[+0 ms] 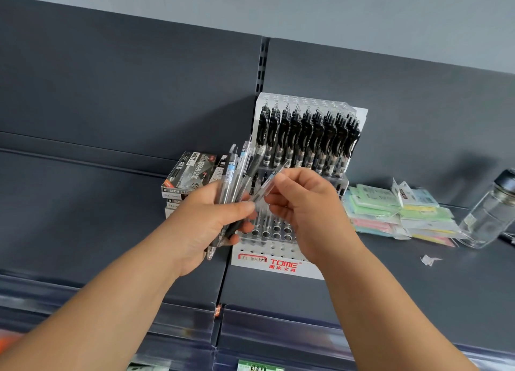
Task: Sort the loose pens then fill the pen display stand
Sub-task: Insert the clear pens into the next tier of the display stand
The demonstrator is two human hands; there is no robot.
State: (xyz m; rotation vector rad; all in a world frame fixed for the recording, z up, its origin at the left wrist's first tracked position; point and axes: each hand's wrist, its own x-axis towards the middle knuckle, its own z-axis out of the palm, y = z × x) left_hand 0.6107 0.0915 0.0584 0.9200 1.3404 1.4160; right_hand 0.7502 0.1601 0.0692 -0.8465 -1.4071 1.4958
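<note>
Head view: your left hand (206,220) grips a bundle of clear plastic pens (232,173); your right hand (303,206) pinches one clear pen (271,180), perhaps touching the bundle.

Bundle of pens (237,173) gripped in left hand (206,223), one clear pen (271,180) pinched by right hand (303,212), half-filled display stand (281,262) behind.
</note>
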